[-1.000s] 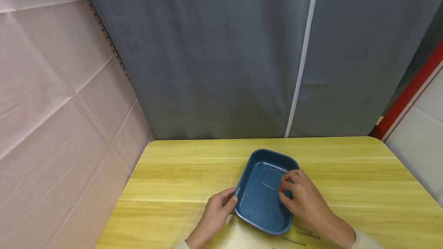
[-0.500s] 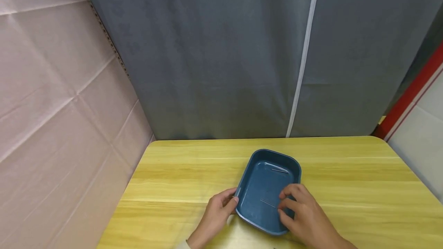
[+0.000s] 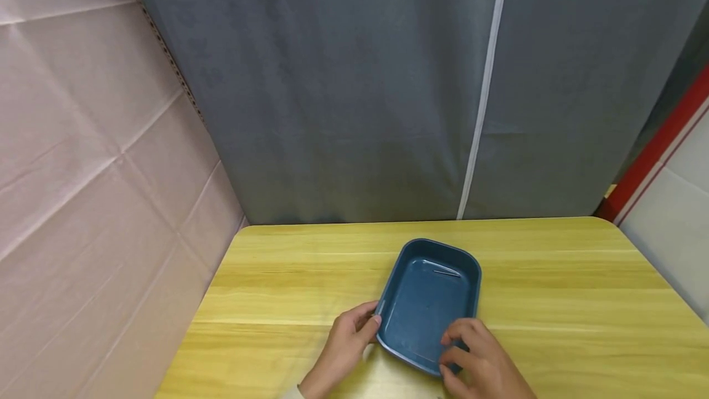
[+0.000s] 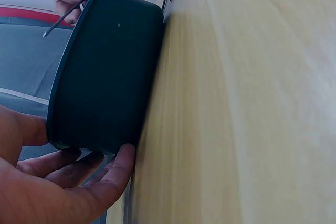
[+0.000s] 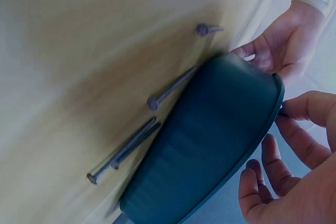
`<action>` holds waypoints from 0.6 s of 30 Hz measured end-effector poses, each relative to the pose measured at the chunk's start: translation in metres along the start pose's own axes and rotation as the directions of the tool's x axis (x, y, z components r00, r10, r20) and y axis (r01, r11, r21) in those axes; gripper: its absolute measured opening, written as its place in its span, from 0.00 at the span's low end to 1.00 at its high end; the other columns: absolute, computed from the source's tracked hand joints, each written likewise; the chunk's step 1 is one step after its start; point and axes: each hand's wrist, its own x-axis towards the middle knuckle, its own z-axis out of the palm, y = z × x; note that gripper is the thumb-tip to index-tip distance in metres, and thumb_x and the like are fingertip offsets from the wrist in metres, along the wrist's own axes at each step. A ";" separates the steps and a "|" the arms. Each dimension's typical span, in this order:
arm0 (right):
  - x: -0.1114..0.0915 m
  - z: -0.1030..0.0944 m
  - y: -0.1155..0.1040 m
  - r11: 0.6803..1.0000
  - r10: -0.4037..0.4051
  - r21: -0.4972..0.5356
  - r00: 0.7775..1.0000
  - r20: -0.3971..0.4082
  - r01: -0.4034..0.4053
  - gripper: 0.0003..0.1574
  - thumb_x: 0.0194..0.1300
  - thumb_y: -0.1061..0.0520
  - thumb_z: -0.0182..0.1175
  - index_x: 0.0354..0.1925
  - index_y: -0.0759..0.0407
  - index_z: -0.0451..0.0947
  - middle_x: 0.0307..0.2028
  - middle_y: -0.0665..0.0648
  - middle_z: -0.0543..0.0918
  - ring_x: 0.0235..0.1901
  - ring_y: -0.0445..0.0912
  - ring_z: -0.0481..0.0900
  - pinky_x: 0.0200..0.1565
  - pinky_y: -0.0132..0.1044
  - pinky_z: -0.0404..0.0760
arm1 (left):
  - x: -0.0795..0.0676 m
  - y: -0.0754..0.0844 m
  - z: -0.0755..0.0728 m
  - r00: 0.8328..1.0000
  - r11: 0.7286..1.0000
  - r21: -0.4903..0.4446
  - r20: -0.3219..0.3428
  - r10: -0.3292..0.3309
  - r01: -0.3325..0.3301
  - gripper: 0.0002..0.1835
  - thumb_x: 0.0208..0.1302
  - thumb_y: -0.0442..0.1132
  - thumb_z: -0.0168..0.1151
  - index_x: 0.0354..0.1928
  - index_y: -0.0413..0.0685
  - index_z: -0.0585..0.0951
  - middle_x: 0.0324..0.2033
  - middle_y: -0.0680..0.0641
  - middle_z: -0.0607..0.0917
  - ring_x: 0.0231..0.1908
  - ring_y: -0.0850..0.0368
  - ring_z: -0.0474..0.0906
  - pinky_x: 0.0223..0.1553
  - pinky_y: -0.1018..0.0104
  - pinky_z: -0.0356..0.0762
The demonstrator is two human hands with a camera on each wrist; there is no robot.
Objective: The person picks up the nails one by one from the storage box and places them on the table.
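A dark blue rectangular tray with rounded corners sits on the wooden table, slightly turned. My left hand grips its left side, the thumb at the rim and the fingers against the outer wall. Over the near right corner, my right hand pinches a nail between thumb and forefinger. That nail shows in the left wrist view, its pointed end sticking out past the fingers beside the rim. Inside the tray, thin nails lie close together towards the far end.
Several nails lie on the table beside the tray, among them a single nail and a close pair in the right wrist view. A grey curtain hangs behind the table, and a pale cloth covers the left side.
My right hand has moved towards me, from over the tray's middle to its near right corner, carrying the pinched nail. The left hand and tray have stayed in place.
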 end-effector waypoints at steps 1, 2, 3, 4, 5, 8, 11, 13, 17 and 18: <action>-0.001 0.002 0.000 1.000 -0.027 0.013 0.999 -0.026 0.027 0.18 0.71 0.44 0.57 0.24 0.41 0.81 0.40 0.43 0.78 0.44 0.42 0.73 0.49 0.27 0.72 | 0.000 0.000 0.000 1.000 1.000 -0.003 0.001 0.000 0.000 0.21 0.76 0.37 0.55 0.65 0.35 0.75 0.51 0.37 0.85 0.49 0.43 0.84 0.44 0.63 0.88; -0.003 0.003 0.000 0.999 -0.049 0.017 0.998 -0.049 0.050 0.21 0.72 0.43 0.53 0.23 0.42 0.81 0.40 0.44 0.78 0.43 0.43 0.73 0.49 0.28 0.73 | 0.000 0.000 0.000 1.000 1.000 -0.005 0.003 0.001 -0.001 0.21 0.76 0.37 0.55 0.65 0.35 0.75 0.51 0.37 0.85 0.49 0.43 0.84 0.44 0.63 0.88; -0.004 0.005 -0.001 0.998 -0.060 0.018 0.996 -0.067 0.062 0.22 0.73 0.43 0.51 0.23 0.42 0.81 0.39 0.45 0.78 0.43 0.43 0.73 0.49 0.28 0.72 | 0.000 -0.001 0.000 1.000 1.000 -0.006 0.004 0.001 -0.001 0.21 0.76 0.37 0.55 0.65 0.35 0.75 0.51 0.37 0.85 0.49 0.43 0.84 0.44 0.62 0.88; -0.006 0.006 -0.002 0.997 -0.074 0.027 0.993 -0.087 0.077 0.21 0.72 0.44 0.51 0.24 0.42 0.81 0.39 0.45 0.79 0.43 0.44 0.73 0.50 0.29 0.72 | 0.000 -0.001 0.000 1.000 1.000 -0.007 0.004 0.002 -0.002 0.21 0.76 0.37 0.55 0.65 0.34 0.75 0.51 0.37 0.85 0.49 0.43 0.84 0.45 0.62 0.88; -0.008 0.007 -0.003 0.996 -0.081 0.029 0.991 -0.103 0.084 0.20 0.72 0.45 0.52 0.24 0.42 0.81 0.40 0.45 0.78 0.43 0.45 0.73 0.50 0.29 0.71 | 0.000 -0.001 0.000 1.000 1.000 -0.005 0.004 0.003 -0.003 0.21 0.76 0.37 0.55 0.65 0.34 0.75 0.51 0.37 0.85 0.49 0.43 0.84 0.45 0.62 0.88; -0.013 0.009 -0.008 0.996 -0.076 0.026 0.990 -0.121 0.080 0.18 0.71 0.45 0.53 0.25 0.41 0.81 0.39 0.45 0.77 0.43 0.44 0.72 0.53 0.27 0.68 | 0.000 -0.001 0.000 1.000 1.000 0.002 0.007 0.006 -0.006 0.21 0.76 0.38 0.56 0.65 0.34 0.75 0.52 0.37 0.85 0.49 0.44 0.85 0.45 0.62 0.88; -0.017 0.011 -0.011 0.996 -0.082 0.034 0.987 -0.138 0.087 0.17 0.71 0.46 0.54 0.25 0.41 0.82 0.39 0.45 0.77 0.43 0.45 0.71 0.54 0.27 0.67 | 0.000 -0.002 -0.001 1.000 1.000 0.009 0.009 0.011 -0.011 0.21 0.76 0.38 0.55 0.65 0.33 0.74 0.53 0.37 0.84 0.50 0.45 0.85 0.45 0.63 0.88; -0.020 0.012 -0.012 0.994 -0.095 0.044 0.984 -0.147 0.103 0.18 0.72 0.46 0.56 0.25 0.42 0.82 0.38 0.45 0.77 0.43 0.45 0.71 0.54 0.27 0.68 | 0.000 -0.002 0.000 1.000 1.000 0.011 0.012 0.013 -0.013 0.22 0.76 0.38 0.55 0.65 0.33 0.74 0.53 0.37 0.84 0.50 0.45 0.85 0.45 0.63 0.88; -0.024 0.014 -0.014 0.991 -0.123 0.038 0.979 -0.165 0.131 0.15 0.69 0.48 0.63 0.24 0.43 0.83 0.38 0.45 0.77 0.41 0.45 0.71 0.47 0.29 0.71 | 0.000 -0.002 0.000 1.000 1.000 0.010 0.008 0.013 -0.013 0.21 0.76 0.38 0.55 0.65 0.33 0.74 0.53 0.36 0.84 0.50 0.44 0.84 0.45 0.63 0.88; -0.025 0.014 -0.015 0.992 -0.112 0.036 0.981 -0.158 0.119 0.11 0.66 0.49 0.66 0.25 0.42 0.83 0.37 0.44 0.77 0.41 0.43 0.70 0.45 0.28 0.70 | 0.000 -0.002 0.000 1.000 1.000 0.008 0.007 0.014 -0.014 0.21 0.76 0.38 0.55 0.65 0.33 0.74 0.53 0.36 0.84 0.50 0.44 0.84 0.45 0.63 0.88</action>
